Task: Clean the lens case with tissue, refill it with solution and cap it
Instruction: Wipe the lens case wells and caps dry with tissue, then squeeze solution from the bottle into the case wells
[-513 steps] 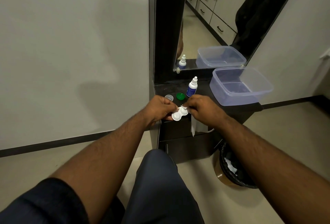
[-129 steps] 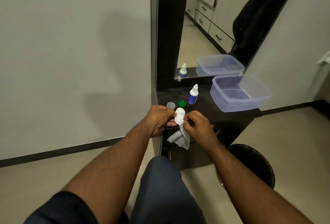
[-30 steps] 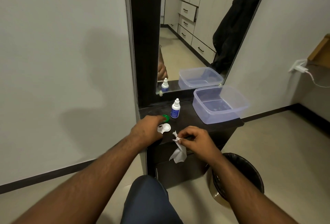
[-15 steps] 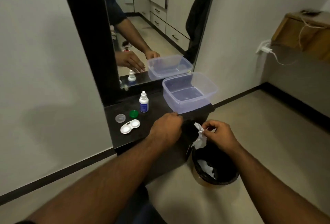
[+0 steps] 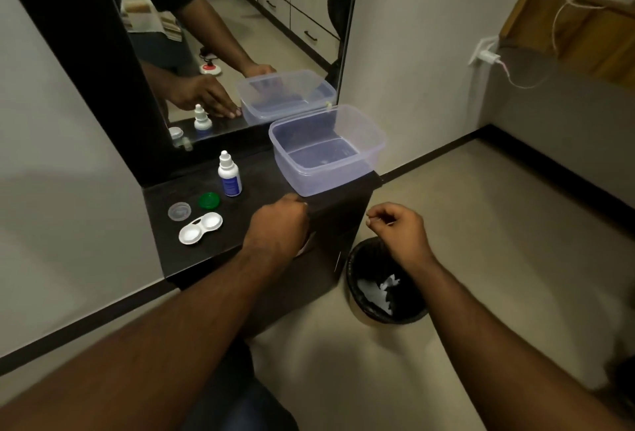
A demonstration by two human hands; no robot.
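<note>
Dark desk (image 5: pixel 220 248) against the mirror, carrying everything for the job. At its far right, a clear plastic tub (image 5: pixel 364 152), open and seemingly empty. On the floor just beside the desk, a black bin (image 5: pixel 354 279) with crumpled white tissue (image 5: pixel 378 293) lying inside. Above the bin, right hand (image 5: pixel 398 231), grip loosely curled, thumb near forefinger, pinching nothing visible. Left hand (image 5: pixel 278 228) resting knuckles-up on the desk's front edge near the tub, fingers curled under; whether anything sits beneath, cannot tell.

Solution bottle (image 5: pixel 229 174) upright toward the back of the desk, cap on: small, probably light, soft-walled, best held round the body and squeezed gently. Lens case (image 5: pixel 200 228) lying open near the front left, both white wells facing up, well apart from either hand: light, rigid, smooth plastic, likely to skid under a push, so better pinned at the narrow bridge between the wells while filling. Green cap (image 5: pixel 209 200) and clear cap (image 5: pixel 179 211) just behind the case, loose: tiny, slippery, best taken by the rims with fingertips. Wiping judged finished; refilling and capping not yet done.
</note>
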